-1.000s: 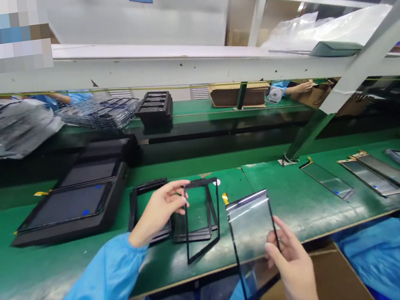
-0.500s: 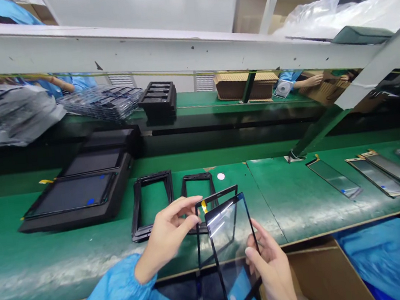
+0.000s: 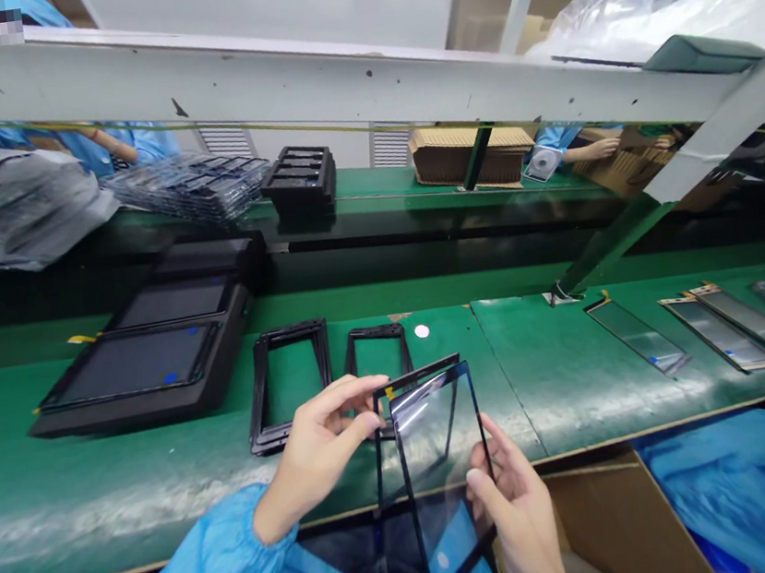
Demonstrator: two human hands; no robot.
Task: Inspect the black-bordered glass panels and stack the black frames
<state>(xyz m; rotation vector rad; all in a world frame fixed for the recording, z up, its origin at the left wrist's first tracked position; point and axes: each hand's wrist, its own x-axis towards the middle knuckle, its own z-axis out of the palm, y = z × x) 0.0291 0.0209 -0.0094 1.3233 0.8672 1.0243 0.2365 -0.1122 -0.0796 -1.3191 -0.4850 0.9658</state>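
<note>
My left hand (image 3: pixel 329 446) pinches the upper left corner of a thin black frame (image 3: pixel 378 473), which stands tilted over the bench edge. My right hand (image 3: pixel 510 503) grips the right edge of a clear glass touch panel (image 3: pixel 440 475) with a black border. The panel is in front of the frame, their top edges close together; whether they touch I cannot tell. A yellow tab (image 3: pixel 389 393) shows near the panel's top left corner. Behind my hands, stacked black frames (image 3: pixel 262 385) and a second group of black frames (image 3: pixel 404 349) lie on the green bench.
A black foam tray (image 3: pixel 227 380) holding screens sits at left. Several glass panels (image 3: pixel 640 338) lie at right, near a slanted post (image 3: pixel 614 244). An open cardboard box (image 3: pixel 620 518) stands below the bench edge. A co-worker's blue sleeve (image 3: pixel 748 483) is at right.
The glass panel has shifted slightly up, its top edge now closer to the frame's top edge. Both hands keep their grips. A co-worker's hand has appeared at the right edge.
</note>
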